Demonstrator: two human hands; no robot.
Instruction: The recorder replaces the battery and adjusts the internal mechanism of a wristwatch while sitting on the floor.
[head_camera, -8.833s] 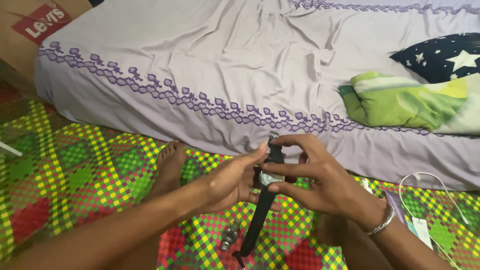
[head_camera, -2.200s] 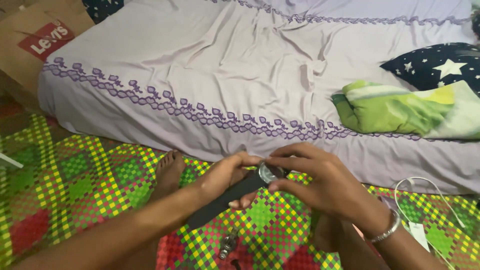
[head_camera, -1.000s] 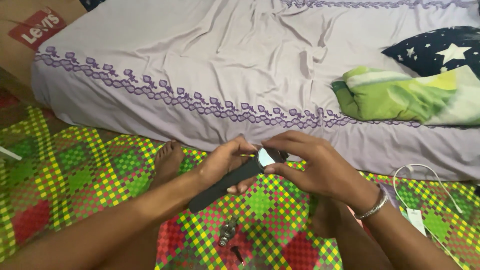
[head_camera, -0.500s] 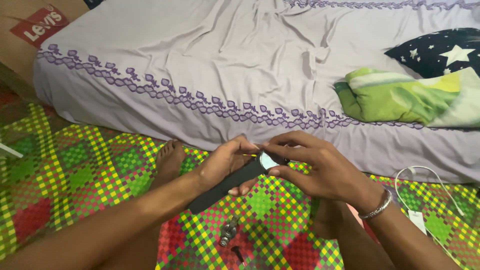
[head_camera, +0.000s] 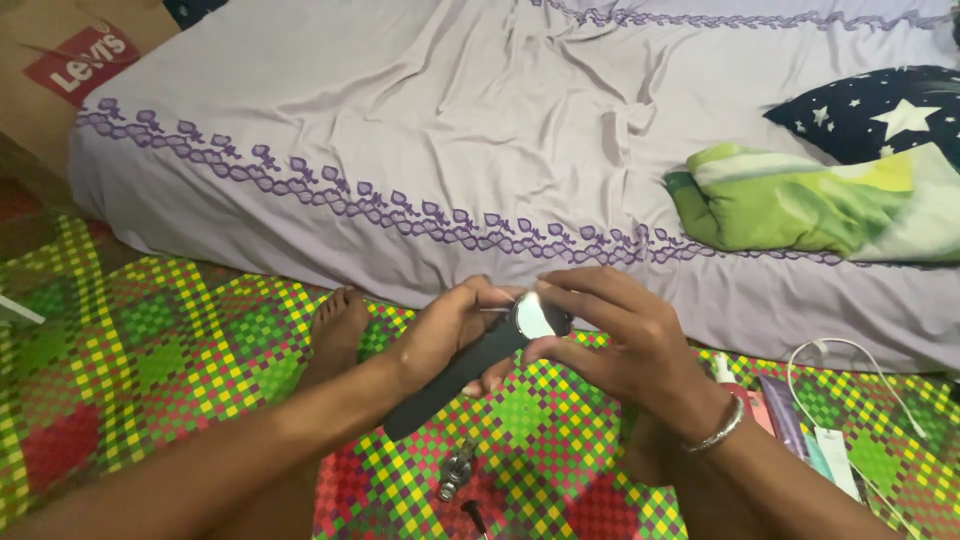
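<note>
I've got the wristwatch (head_camera: 500, 338) up in front of me, held between both hands above the chequered mat (head_camera: 150, 330). My left hand (head_camera: 450, 335) is closed around the dark strap (head_camera: 440, 385) just below the case, palm under it, thumb up near the case edge. My right hand (head_camera: 615, 340) is pinched on the round case (head_camera: 535, 318) from the other side, fingertips on its rim, the pale face tilted up and catching the light.

It looks a light thing, no effort to carry. The strap hangs out past my left wrist, slanting down toward my forearm; I'd judge it soft and bendy, rubbery, so it gives no firm hold by itself. The case is the stiff part and the place to grip, by the rim rather than the glass, which looks smooth, slippery and easy to smudge or scratch.

Below my hands, on the mat, lie a small metal piece (head_camera: 455, 478) and a short dark bit (head_camera: 474, 517) just beside it; I can't tell what either is. Off past my right wrist, a white cable (head_camera: 850, 375) and some flat packets (head_camera: 790, 420). Ahead of both hands, the bed with the lilac sheet (head_camera: 450, 130).
</note>
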